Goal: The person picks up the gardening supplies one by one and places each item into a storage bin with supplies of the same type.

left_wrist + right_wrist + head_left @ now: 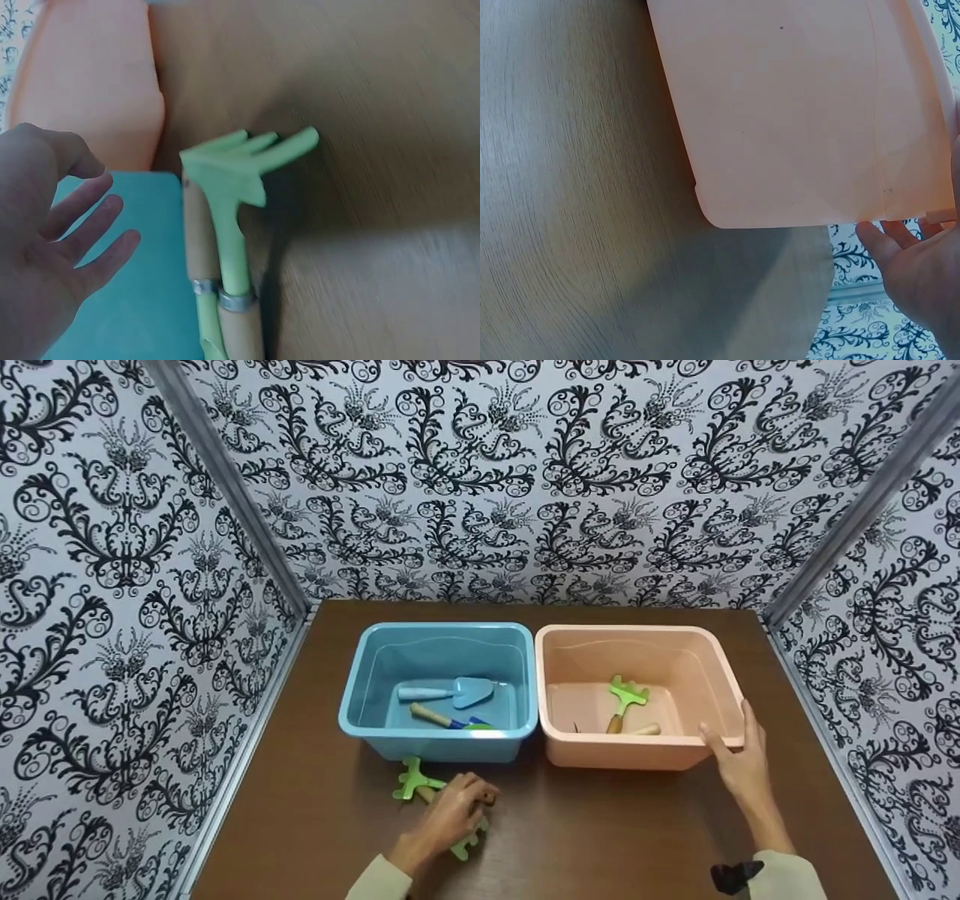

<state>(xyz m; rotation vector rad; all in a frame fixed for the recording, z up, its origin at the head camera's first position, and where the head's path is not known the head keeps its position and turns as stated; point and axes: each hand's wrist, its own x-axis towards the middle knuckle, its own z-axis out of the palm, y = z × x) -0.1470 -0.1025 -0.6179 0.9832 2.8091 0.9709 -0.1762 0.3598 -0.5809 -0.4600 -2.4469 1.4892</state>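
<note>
hovering by green-clawed, wooden-handled rakes (412, 778), likely light, stiff, best held mid-handle, left grip (452, 812) is apart; right grip (742, 757) clamps peach plastic tub (622, 754).

In the head view, count two tubs at the centre: one blue tub (439, 733), one peach tub (637, 741). Add three green rakes: one peach-tub rake (628, 694) right of centre, plus one upper rake (411, 780) and one lower rake (470, 838) at bottom centre, on one counter (585, 832). Count one blue trowel (473, 692) at the centre and at least two partly hidden tools: one wooden-handled tool (430, 714), one pale handle (645, 730). Add two hands, left hand (450, 814) and right hand (741, 757), at bottom centre and lower right.
</note>
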